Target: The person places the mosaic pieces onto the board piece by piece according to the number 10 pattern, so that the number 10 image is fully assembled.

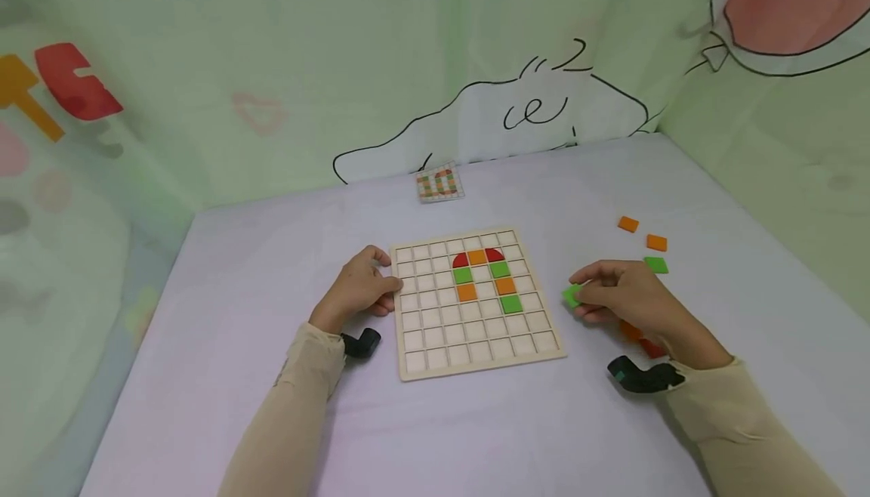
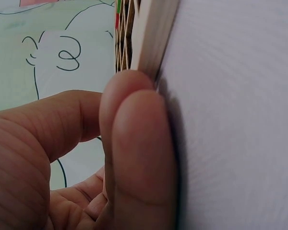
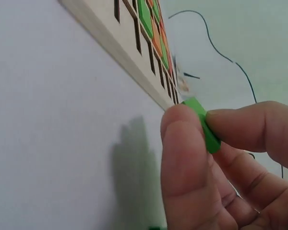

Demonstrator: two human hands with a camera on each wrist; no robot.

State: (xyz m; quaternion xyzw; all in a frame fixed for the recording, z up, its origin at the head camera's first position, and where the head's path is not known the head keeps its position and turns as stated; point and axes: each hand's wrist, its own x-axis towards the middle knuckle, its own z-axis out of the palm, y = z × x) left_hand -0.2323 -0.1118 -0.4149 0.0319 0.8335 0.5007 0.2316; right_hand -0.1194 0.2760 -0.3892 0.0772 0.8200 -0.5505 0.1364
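A square wooden grid board [image 1: 424,317] lies on the table, with several red, orange and green tiles set in its upper right cells. My left hand [image 1: 358,285] rests at the board's left edge, thumb tip on the frame and the other fingers bent beside it. In the left wrist view, fingertips [image 2: 144,139] are right at the board's side. To the right of the board, my right hand [image 1: 621,293] pinches a green tile [image 3: 201,124] between thumb and index finger, tilted and held over the table near the board's edge.
Loose orange tiles [image 1: 656,242] and a green tile [image 1: 655,264] lie beyond my right hand. A red tile [image 1: 652,348] and an orange tile [image 1: 629,330] are partly hidden under it. A small pattern card [image 1: 439,183] lies behind the board, near the printed backdrop [image 1: 340,51].
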